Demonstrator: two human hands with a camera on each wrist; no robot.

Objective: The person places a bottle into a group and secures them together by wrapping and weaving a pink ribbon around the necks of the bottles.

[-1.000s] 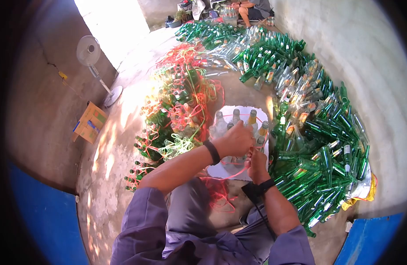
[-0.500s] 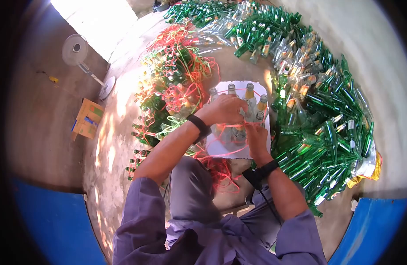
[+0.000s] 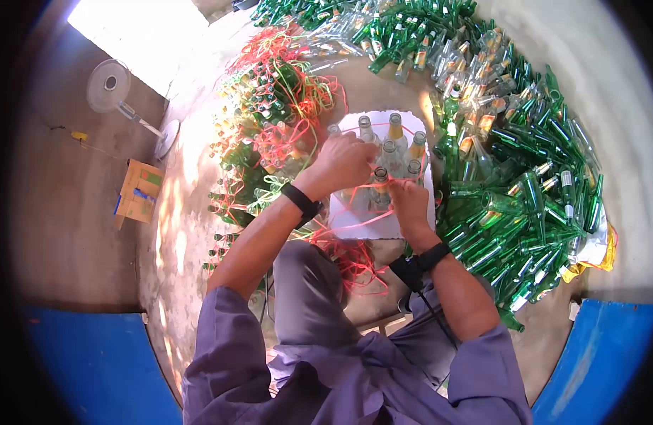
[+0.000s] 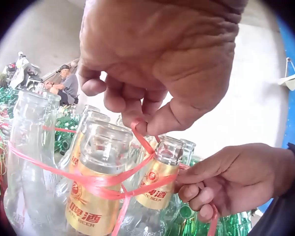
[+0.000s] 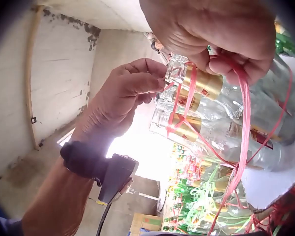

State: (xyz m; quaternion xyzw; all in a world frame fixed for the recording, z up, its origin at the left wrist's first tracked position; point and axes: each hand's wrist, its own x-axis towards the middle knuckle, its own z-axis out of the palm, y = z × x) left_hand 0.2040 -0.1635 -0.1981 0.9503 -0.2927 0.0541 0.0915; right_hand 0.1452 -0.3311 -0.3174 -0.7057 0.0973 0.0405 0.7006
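Note:
Clear glass bottles with gold labels (image 4: 91, 209) stand upright in a cluster on a white board (image 3: 355, 228). Pink plastic twine (image 4: 96, 183) loops round their necks and crosses between two front bottles. My left hand (image 3: 346, 164) is above the bottles; in the left wrist view its thumb and forefinger pinch a loop of the twine. At the cluster's right side my right hand (image 3: 411, 205) has its fingers curled round twine, which hangs from it as a pink strand (image 5: 244, 132) in the right wrist view.
Green and clear bottles (image 3: 532, 191) lie heaped along the right wall. Bundled bottles tangled in red and green twine (image 3: 270, 113) stand at the left. Beyond are a fan (image 3: 109, 85) and a cardboard box (image 3: 140, 191). A person (image 4: 66, 86) sits in the background.
The head view has tilted down, so the board appears higher. My hands have moved apart from their close grouping over the bottles, and pink twine now shows between them.

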